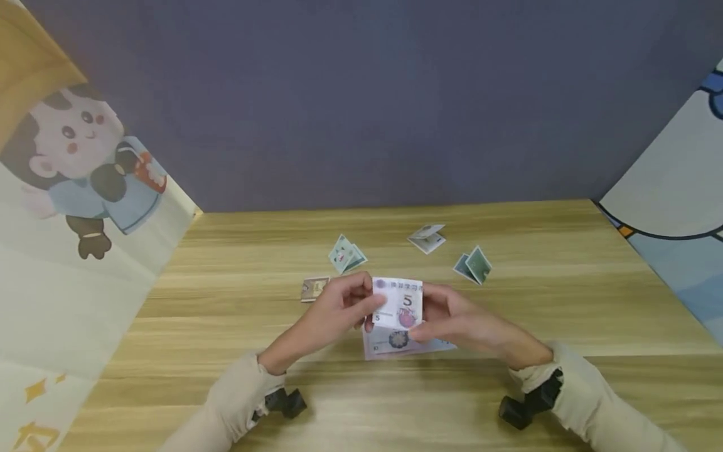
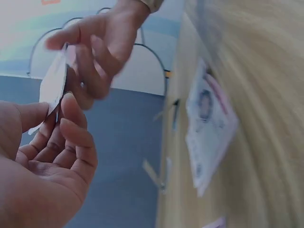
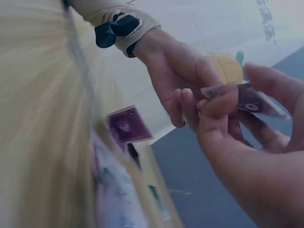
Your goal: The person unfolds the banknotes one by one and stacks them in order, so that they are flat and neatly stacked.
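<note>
A small folded banknote point(image 1: 398, 304) printed with a 5 is held up between both hands. My left hand point(image 1: 342, 306) pinches its left side, thumb on the printed face and fingers behind. At the lower right corner, the thumb of my right hand point(image 1: 463, 318) presses on the note, with the other fingers behind it. The left wrist view shows the folded note point(image 2: 53, 85) nearly edge-on between the two hands. Below it, partly covered, larger pale blue and pink notes point(image 1: 384, 348) lie on the wooden table.
Several folded notes stand or lie farther back: a light green one point(image 1: 342, 254), a whitish one point(image 1: 427, 238) and a dark green one point(image 1: 479, 265). A brown note point(image 1: 312, 289) lies beside the left hand. Behind the table point(image 1: 226, 251) rises a dark wall point(image 1: 384, 107).
</note>
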